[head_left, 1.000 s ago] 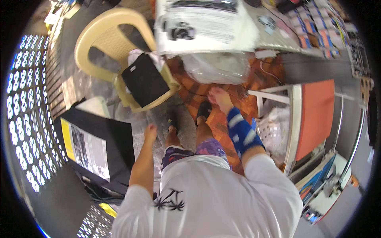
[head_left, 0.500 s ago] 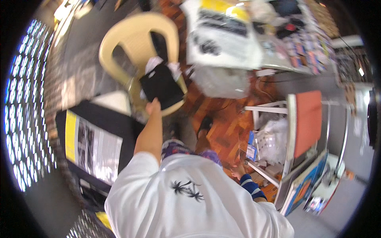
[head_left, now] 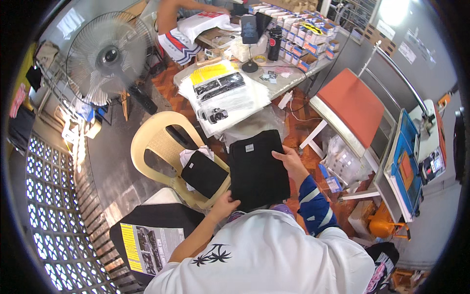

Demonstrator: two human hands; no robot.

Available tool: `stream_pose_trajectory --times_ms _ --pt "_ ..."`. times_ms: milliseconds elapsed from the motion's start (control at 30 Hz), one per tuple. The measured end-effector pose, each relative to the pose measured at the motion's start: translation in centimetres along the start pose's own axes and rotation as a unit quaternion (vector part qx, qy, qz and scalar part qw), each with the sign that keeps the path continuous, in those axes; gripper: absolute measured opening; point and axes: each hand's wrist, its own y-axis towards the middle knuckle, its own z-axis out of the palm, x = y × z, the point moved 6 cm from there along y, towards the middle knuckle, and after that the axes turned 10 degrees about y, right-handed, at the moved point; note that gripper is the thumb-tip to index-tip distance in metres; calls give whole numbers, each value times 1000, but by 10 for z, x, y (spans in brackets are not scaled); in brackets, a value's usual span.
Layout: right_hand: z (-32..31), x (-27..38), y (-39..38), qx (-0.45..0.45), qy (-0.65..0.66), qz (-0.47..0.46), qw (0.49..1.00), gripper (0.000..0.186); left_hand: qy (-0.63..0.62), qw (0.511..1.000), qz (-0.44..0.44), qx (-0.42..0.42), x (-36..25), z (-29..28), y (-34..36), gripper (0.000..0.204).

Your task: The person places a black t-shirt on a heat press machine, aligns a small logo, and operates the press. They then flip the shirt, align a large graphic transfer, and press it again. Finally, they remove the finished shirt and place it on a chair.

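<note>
In front of my body I hold a folded black shirt [head_left: 259,171] with a small pale label near its far edge. My left hand [head_left: 225,206] grips its near left corner, and my right hand [head_left: 293,164] grips the right side. Just left of it, a second folded black shirt [head_left: 205,174] lies on the seat of a cream plastic chair [head_left: 159,121], on top of some white cloth [head_left: 189,154]. At the lower left, a printed sheet [head_left: 152,250] with a yellow band rests on spread black cloth [head_left: 127,220].
Beyond the chair, a stack of printed sheets [head_left: 220,98] lies on a table [head_left: 286,88] with small boxes [head_left: 303,36] and a black bottle [head_left: 275,43]. A fan [head_left: 108,56] stands far left. A press with an orange pad [head_left: 348,110] stands right. Another person [head_left: 171,24] works behind.
My left hand was at the shirt on the chair; now it has come right, to the held shirt. My right hand has risen from low at my side to grip that shirt. The view has shifted.
</note>
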Motion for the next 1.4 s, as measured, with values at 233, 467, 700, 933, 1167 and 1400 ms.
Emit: stream_pose_trajectory --times_ms 233,467,700,933,1167,1400 --pt "13 36 -74 55 -293 -146 943 25 320 823 379 -278 -149 -28 -23 59" --pt "-49 53 -101 -37 -413 -321 851 26 345 784 481 -188 -177 27 37 14" --pt "-189 35 -149 -147 -460 -228 845 35 342 900 262 68 -153 128 106 34" --pt "-248 59 -227 -272 -327 -279 861 23 87 977 71 179 -107 182 216 27" --pt "-316 73 -246 -277 -146 -243 918 33 -339 919 -94 -176 -7 83 326 40" --pt "-298 40 -179 -245 -164 -185 938 31 -230 907 -180 -304 6 65 392 49"
